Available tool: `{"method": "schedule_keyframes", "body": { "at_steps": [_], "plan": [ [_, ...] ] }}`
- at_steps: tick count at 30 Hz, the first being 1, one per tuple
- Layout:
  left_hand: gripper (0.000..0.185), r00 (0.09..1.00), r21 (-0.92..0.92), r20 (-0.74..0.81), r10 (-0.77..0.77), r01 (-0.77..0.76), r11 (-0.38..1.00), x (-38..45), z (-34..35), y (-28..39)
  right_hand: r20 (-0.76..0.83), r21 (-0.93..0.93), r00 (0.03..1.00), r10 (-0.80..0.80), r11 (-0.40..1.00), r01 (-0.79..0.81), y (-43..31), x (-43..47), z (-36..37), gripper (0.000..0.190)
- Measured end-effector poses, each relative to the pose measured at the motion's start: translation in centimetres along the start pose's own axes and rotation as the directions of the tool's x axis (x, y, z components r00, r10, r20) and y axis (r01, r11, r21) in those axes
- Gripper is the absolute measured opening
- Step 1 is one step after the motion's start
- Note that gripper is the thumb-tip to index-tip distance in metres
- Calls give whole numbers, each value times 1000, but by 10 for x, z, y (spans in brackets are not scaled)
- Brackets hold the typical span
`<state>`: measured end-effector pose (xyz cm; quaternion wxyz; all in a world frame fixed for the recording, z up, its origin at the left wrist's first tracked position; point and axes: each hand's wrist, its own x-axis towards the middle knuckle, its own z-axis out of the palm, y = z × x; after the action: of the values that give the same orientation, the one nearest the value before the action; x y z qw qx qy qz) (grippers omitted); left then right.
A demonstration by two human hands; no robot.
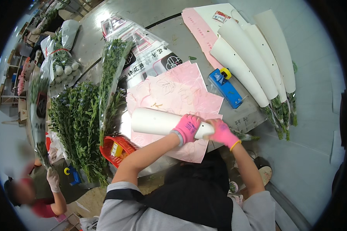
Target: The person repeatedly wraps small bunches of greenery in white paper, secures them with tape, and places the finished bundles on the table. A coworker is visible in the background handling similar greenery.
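Observation:
A bouquet rolled in white wrapping [156,121] lies across patterned pink paper sheets [176,89] on the table. My left hand [188,128], in a pink glove, grips the roll near its narrow end. At that narrow end is my right hand [222,133], also in a pink glove, slightly blurred, with its fingers around the wrapping. Green stems [245,137] stick out beyond the roll, partly hidden by my right hand. The flowers inside the roll cannot be seen.
A blue tape dispenser [225,88] and several white-wrapped bunches [240,72] lie at the right. Leafy blue-flowered stems [81,121], a red plastic basket [120,150] and printed clear sleeves [141,52] are at the left. A co-worker's gloved hand [53,179] holds a wrapped bunch at far left.

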<state>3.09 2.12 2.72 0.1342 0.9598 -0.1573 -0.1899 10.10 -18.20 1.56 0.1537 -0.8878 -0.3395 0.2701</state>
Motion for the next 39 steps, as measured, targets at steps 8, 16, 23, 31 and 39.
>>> {"method": "schedule_keyframes", "body": {
  "at_steps": [8,16,23,31,39],
  "plan": [
    [85,999,-49,-50,4,-7,999,-3,2,0,20,469,896,444,787,-401,49,31,22,50],
    [84,998,-34,-61,-9,7,999,-3,7,2,-287,461,789,543,801,-382,29,6,50,35],
    [81,1000,-75,-1,21,-21,997,7,-3,-2,-241,562,857,455,785,-259,29,25,40,20],
    [81,983,-272,-174,53,-100,957,-16,-9,-9,-562,474,777,285,880,20,8,-4,45,16],
    [76,898,-173,-440,-30,-52,983,-20,5,5,-562,398,819,112,905,150,13,-25,34,23]
  ]
}}
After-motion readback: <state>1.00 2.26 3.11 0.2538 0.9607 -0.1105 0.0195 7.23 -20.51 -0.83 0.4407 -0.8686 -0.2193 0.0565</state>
